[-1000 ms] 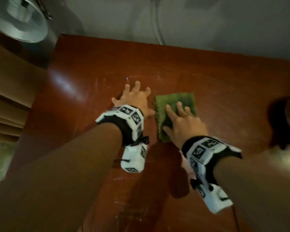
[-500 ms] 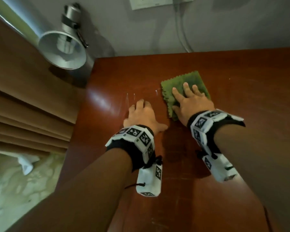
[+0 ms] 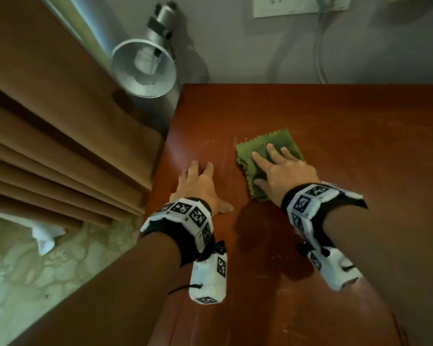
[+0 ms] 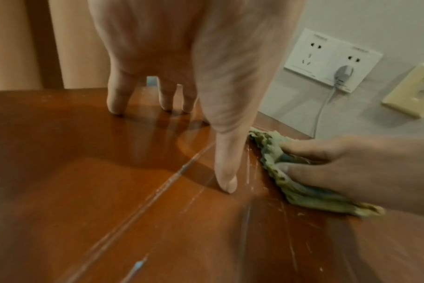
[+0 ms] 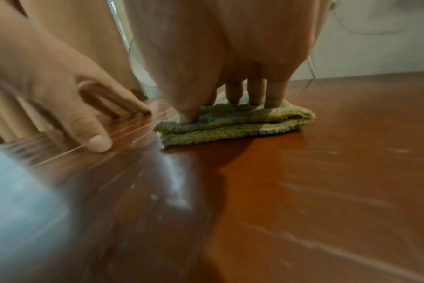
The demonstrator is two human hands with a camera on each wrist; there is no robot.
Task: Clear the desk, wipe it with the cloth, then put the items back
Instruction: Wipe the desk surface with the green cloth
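The red-brown worktop (image 3: 348,116) showed pale scratches. A metal lamp (image 3: 143,68) sat beyond its far left corner. The folded green cloth (image 3: 288,139) lay flat on the worktop's left part. My right hand (image 3: 285,176) pressed it with straight fingers. My left hand (image 3: 198,188) rested flat on the wood just beside it, fingers spread.

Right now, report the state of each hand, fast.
Left hand: open, fingers spread flat on the desk, holding nothing.
Right hand: open, straight fingers pressing the folded green cloth onto the desk.
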